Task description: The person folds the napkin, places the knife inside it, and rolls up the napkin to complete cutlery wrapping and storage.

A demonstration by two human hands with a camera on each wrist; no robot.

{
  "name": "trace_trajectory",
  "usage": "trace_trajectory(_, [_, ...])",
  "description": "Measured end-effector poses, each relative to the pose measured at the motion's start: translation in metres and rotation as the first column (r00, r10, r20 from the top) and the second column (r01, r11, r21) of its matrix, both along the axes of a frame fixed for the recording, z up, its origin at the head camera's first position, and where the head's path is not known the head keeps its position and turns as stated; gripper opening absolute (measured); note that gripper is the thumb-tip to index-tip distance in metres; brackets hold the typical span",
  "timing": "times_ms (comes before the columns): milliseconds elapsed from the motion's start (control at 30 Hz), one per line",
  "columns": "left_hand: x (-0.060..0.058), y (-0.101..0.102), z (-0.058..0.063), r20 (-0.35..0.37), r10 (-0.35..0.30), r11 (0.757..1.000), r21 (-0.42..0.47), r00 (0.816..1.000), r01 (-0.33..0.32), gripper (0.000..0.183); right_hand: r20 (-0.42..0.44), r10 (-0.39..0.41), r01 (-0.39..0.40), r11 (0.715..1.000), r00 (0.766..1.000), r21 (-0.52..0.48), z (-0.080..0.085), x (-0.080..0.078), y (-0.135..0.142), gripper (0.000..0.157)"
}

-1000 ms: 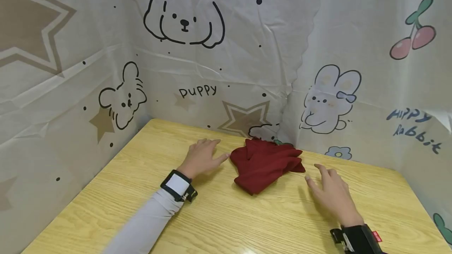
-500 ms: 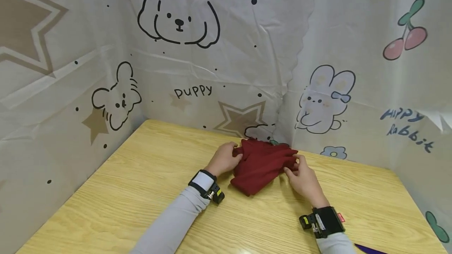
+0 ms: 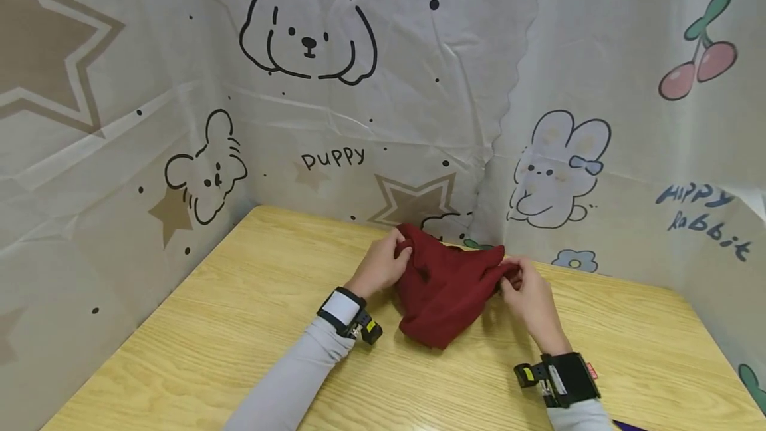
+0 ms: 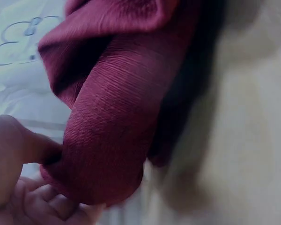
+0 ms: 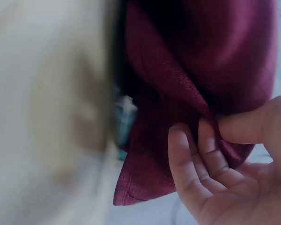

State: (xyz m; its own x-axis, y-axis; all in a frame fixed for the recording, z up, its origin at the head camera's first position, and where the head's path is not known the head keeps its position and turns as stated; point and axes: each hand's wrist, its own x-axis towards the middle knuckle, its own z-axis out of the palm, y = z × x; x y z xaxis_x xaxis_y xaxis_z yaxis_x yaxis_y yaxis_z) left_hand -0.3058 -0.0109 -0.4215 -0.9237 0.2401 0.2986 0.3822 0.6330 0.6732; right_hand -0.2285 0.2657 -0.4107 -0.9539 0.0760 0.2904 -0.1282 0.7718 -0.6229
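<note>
A crumpled dark red cloth (image 3: 445, 291) hangs between the two hands, lifted off the back part of the table. Its left edge is pinched by my left hand (image 3: 381, 263), thumb against fingers, and the left wrist view shows the fabric (image 4: 117, 122) folded over that grip. At the opposite side my right hand (image 3: 529, 294) pinches another edge; in the right wrist view its thumb and forefinger close on a fold of the cloth (image 5: 154, 154). The lower point of the cloth droops toward the table. Whether it is a garment or a plain cloth, I cannot tell.
The wooden table (image 3: 239, 324) meets a white printed curtain (image 3: 407, 105) along its back and sides. At the bottom right, a dark purple pointed thing (image 3: 627, 426) barely enters the head view. Each wrist carries a strapped camera.
Both hands came in from the sides to the cloth and took hold of its edges. The cloth has risen and spread, with its upper corners raised.
</note>
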Motion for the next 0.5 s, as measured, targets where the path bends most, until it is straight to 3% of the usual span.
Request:
trace_trajectory(300, [0.008, -0.037, 0.044, -0.124, 0.102, 0.993, 0.069, 0.987, -0.094, 0.011, -0.032, 0.013, -0.011, 0.999, 0.999, 0.042, 0.047, 0.025, 0.031, 0.035])
trace_trajectory(400, [0.012, -0.056, 0.051, -0.150, 0.137, 0.988, 0.087, 0.979, -0.125, 0.011, -0.009, 0.010, -0.009, 0.997, 1.000, 0.075, 0.058, 0.036, 0.046, 0.036])
trace_trajectory(500, [0.018, -0.074, 0.054, -0.132, 0.152, 0.986, 0.091, 0.980, -0.141, 0.012, 0.036, -0.001, -0.004, 0.990, 0.999, 0.140, 0.062, 0.046, 0.064, 0.037])
